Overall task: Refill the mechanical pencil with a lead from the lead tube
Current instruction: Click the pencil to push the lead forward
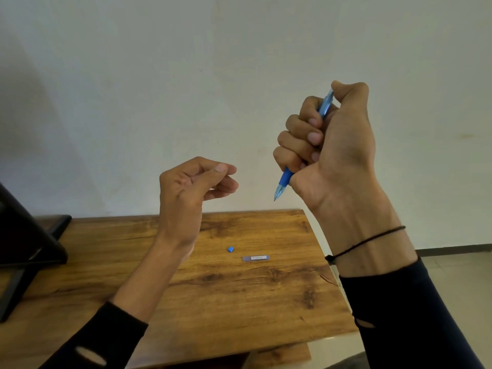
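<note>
Both hands are raised above a wooden table (213, 294), in front of a plain pale wall (186, 75). The right hand (332, 145) is clenched in a fist around a blue mechanical pencil (283, 182), gripping its barrel with all four fingers curled over it and the thumb bent over the top end. The pencil is tilted, its top leaning up and to the right, where a light blue stretch of barrel shows between the forefinger and thumb, and its pointed tip aims down and to the left below the fist. A darker blue grip section and a clear cone show just under the little finger. A thin dark cord bracelet (372, 239) circles the right wrist, and a black sleeve (399, 315) covers the forearm below it. The left hand (194, 185) is held lower and to the left, well apart from the pencil, with the thumb and forefinger pinched together at their tips and the other fingers loosely curled beneath; whether a lead is caught in that pinch is too fine to tell. The left forearm also wears a black sleeve (106, 336). On the table, between the two arms and toward the far side, lies the lead tube (256, 258), flat on its side and running left to right, with a label on it. Just to its left and slightly farther away sits a small blue cap (230, 249), apart from the tube. At the far left edge stands a dark stand (29, 243).
</note>
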A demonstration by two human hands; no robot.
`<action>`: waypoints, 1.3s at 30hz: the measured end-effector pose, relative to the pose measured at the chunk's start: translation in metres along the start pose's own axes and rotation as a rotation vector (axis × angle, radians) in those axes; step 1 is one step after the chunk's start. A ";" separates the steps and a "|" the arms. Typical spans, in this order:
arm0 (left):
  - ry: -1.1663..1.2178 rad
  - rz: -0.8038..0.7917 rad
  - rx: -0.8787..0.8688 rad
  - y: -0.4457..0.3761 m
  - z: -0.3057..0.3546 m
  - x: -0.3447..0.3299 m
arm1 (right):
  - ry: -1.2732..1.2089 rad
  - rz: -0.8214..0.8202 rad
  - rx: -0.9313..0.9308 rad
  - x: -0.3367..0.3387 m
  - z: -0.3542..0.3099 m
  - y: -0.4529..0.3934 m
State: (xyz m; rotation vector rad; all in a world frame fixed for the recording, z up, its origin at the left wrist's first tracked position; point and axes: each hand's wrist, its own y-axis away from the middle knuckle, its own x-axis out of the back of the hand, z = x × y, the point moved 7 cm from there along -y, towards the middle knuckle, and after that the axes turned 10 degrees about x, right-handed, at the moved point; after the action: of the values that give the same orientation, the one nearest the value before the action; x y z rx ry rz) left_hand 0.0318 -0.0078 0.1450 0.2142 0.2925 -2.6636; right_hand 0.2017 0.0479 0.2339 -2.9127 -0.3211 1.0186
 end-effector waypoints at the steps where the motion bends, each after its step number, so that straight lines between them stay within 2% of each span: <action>1: 0.002 0.000 0.002 0.000 0.000 0.000 | -0.001 0.003 0.003 0.000 0.000 0.000; 39: -0.005 -0.056 0.001 -0.003 -0.019 0.002 | -0.062 0.026 -0.018 0.018 0.010 -0.013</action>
State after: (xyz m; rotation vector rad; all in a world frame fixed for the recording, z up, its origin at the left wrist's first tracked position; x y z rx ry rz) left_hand 0.0306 -0.0018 0.1272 0.2024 0.2999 -2.7193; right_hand 0.2068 0.0641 0.2166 -2.9128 -0.2968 1.1175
